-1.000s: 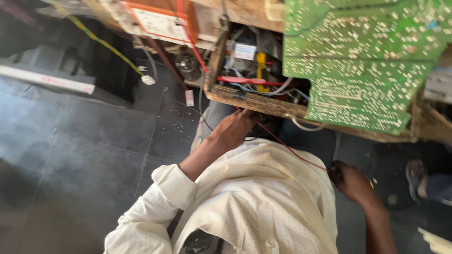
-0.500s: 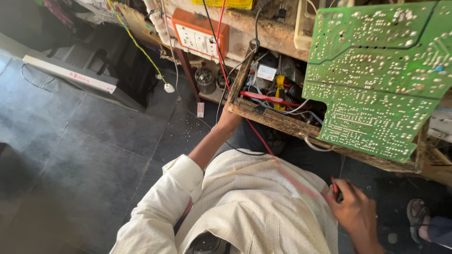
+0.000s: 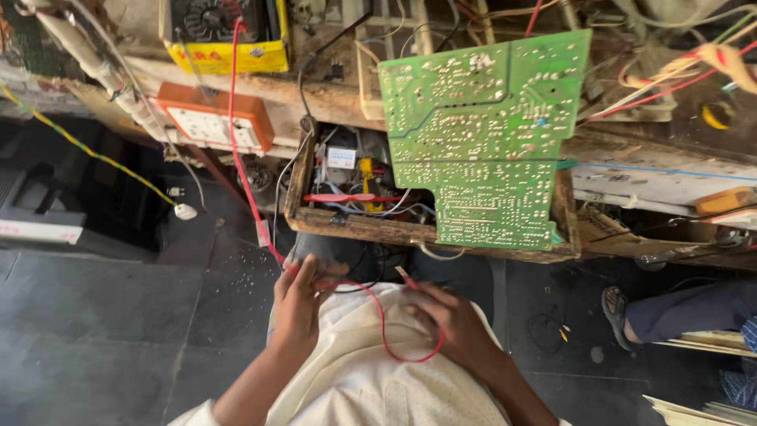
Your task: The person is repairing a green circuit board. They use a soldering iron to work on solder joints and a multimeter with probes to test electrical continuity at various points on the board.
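Red wire now between both hands.

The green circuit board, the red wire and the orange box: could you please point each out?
green circuit board (image 3: 485,134), head view, middle of its soldered face.
red wire (image 3: 384,331), head view, loop between the hands.
orange box (image 3: 214,122), head view, its white front.

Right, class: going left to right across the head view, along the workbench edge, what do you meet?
White plug → orange socket box → open wooden tray of wires → green circuit board → sandalled foot.
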